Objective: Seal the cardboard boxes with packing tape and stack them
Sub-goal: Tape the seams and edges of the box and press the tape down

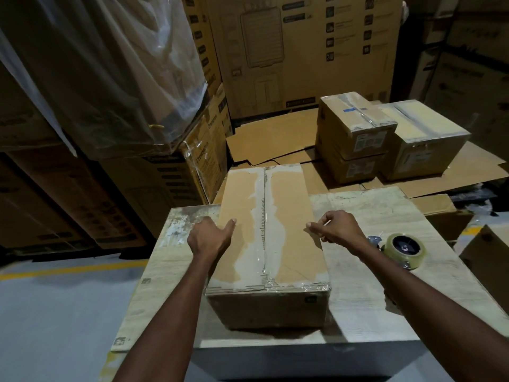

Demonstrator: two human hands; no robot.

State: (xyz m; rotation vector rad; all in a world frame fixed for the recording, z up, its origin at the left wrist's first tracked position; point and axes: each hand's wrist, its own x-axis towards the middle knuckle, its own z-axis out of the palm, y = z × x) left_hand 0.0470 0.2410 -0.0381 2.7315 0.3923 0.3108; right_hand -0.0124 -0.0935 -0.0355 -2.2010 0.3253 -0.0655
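A long cardboard box (292,221) lies on the pale worktable (366,293), its flaps closed and clear tape running along the centre seam. My left hand (210,238) grips the box's left top edge, thumb on the lid and fingers down the side. My right hand (336,227) is at the right top edge, thumb on the lid and fingers curled over the side. A tape dispenser (405,250) with a clear roll sits on the table right of the box, apart from my right hand. Taped boxes (355,133) stand stacked on the floor beyond.
A single taped box (424,142) stands beside the stack on flattened cardboard sheets (270,139). Tall printed cartons (303,51) wall the back and left; some are under plastic wrap (110,73). Grey floor with a yellow line (68,268) lies to the left.
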